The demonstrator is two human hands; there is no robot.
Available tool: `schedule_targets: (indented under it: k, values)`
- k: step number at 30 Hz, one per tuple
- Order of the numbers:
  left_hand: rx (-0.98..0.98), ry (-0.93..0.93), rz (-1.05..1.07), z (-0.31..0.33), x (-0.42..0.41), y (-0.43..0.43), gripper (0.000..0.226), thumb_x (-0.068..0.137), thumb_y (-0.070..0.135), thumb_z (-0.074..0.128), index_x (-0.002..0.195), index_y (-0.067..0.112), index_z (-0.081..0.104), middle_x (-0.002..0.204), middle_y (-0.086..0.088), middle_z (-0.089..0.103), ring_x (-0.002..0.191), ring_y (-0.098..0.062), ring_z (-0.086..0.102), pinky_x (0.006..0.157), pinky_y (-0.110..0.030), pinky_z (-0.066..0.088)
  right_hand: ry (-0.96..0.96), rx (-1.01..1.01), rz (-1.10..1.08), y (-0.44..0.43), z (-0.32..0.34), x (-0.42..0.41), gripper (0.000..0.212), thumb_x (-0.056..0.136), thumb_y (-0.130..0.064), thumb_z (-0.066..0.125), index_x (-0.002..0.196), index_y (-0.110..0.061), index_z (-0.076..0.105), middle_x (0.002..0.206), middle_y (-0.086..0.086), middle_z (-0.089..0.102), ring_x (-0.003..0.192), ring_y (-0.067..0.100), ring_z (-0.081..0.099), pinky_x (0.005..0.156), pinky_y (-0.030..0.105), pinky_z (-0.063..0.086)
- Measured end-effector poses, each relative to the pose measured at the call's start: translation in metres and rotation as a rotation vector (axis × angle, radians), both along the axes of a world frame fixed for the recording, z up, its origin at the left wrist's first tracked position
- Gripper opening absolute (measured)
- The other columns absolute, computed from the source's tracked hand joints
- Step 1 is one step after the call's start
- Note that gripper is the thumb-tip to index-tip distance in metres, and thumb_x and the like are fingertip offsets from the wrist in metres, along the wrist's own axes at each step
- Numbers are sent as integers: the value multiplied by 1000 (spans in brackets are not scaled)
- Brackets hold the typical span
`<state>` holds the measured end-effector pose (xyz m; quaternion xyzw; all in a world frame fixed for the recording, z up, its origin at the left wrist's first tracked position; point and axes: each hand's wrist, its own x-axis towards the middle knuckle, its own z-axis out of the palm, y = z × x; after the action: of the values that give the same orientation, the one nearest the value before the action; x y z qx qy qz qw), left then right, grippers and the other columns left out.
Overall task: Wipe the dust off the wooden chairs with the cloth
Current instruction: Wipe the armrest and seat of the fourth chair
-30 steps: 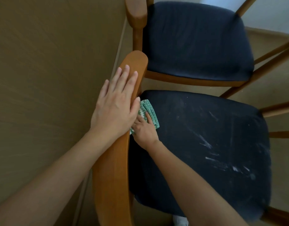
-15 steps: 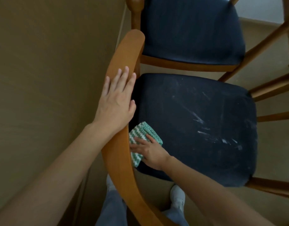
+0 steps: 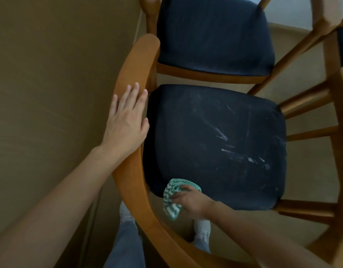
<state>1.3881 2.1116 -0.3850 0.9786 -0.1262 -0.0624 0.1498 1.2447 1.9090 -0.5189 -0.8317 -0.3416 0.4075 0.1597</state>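
The left hand (image 3: pixel 126 128) lies flat and relaxed, fingers straight, on the curved top rail (image 3: pixel 135 60) of the nearer wooden chair (image 3: pixel 304 208), steadying it close to the tan wall (image 3: pixel 50 93). The right hand (image 3: pixel 192 202) reaches in under that rail and grips a bunched green-and-white striped cloth (image 3: pixel 171 202), fingers curled over it, at the rear corner of the dark blue seat cushion (image 3: pixel 215 142). Whether the cloth touches wood there or only the cushion's edge cannot be told from this angle

The step in hand looks like wiping the lower back of the frame, where rail, upright and seat meet. To do it well, the cloth should be spread flatter under the fingers, since a wad only skims the surface; long strokes along the grain would carry dust off the end of the wood and not into the joint. The left hand should keep its weight on the rail so the chair does not scrape against the wall

The cushion carries white streaks (image 3: pixel 224 138) towards its far side; dust knocked loose from the wood would likely settle there too, so working from the top down seems wise. The second chair (image 3: pixel 213 35) stands just beyond and appears to be waiting its turn. White socks (image 3: pixel 201 226) and jeans (image 3: pixel 126 246) show below, between rail and seat
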Motion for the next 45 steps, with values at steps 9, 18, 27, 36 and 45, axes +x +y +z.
schedule_targets:
  k: [9,18,27,36,45]
  values:
    - [43,-49,9,-3,63,-21,66,97,26,41,151,16,5,159,-3,0,146,-17,-4,116,-38,-3,156,690,-1364,-16,69,183,21,99,-9,44,111,-1,59,99,5,68,87,14,65,87,33,53]
    - [22,-73,36,-11,68,-21,69,94,26,37,149,21,-3,158,2,-3,143,-10,-9,114,-32,-8,-329,151,-1251,-35,8,312,43,97,-17,47,140,-16,42,140,10,46,125,28,45,99,34,36]
    - [69,-80,37,-16,68,-21,69,88,30,33,150,15,8,157,-4,10,144,-16,4,115,-39,3,-289,-87,-1022,-5,-30,301,62,89,0,41,144,-26,35,155,9,24,145,15,15,116,35,-1]
    - [107,-78,24,-12,67,-24,70,93,31,34,150,16,-5,159,-2,-5,145,-16,-8,116,-38,-5,-297,198,-686,43,-30,202,75,79,11,43,144,-27,35,153,-7,28,146,12,8,114,33,-10]
    - [111,-56,13,-12,68,-22,69,96,30,37,151,14,-1,159,-3,-5,146,-17,-7,117,-40,-4,-37,238,-588,35,-22,75,74,77,14,41,140,-26,42,150,-12,34,134,-7,5,114,25,-8]
